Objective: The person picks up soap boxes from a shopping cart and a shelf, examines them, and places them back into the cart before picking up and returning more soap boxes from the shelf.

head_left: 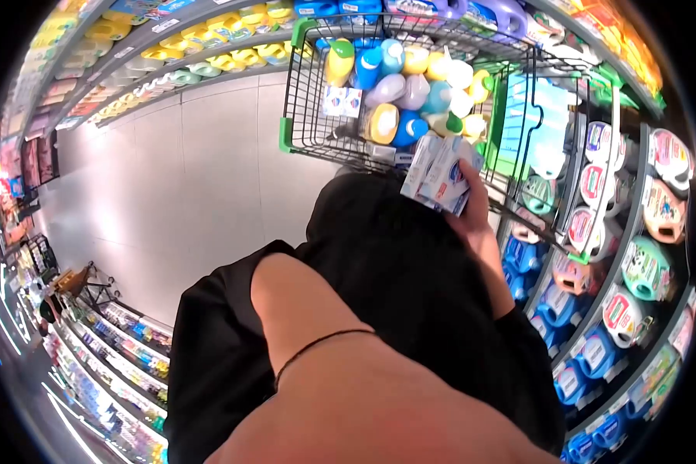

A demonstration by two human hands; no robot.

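My right hand (472,201) is closed around a pair of white-and-blue boxes (438,172) that look like bar soap packs, held side by side over the cart's near edge. My left hand (363,417) is raised close to the camera, large at the bottom of the view, with a thin dark band at its wrist; its fingers are out of frame. Beyond the boxes is a black wire shopping cart (292,100) with green corners. Several bottles, yellow, blue and lilac, lie piled in it, among them a blue bottle (410,129). A similar white pack (341,101) leans at its left side.
Shelves of yellow bottles (232,58) run along the upper left. On the right, a shelf rack holds blue jugs (595,352) and round-labelled containers (646,267). Pale tiled floor (178,178) stretches left of the cart. Another cart (85,282) stands at the far left.
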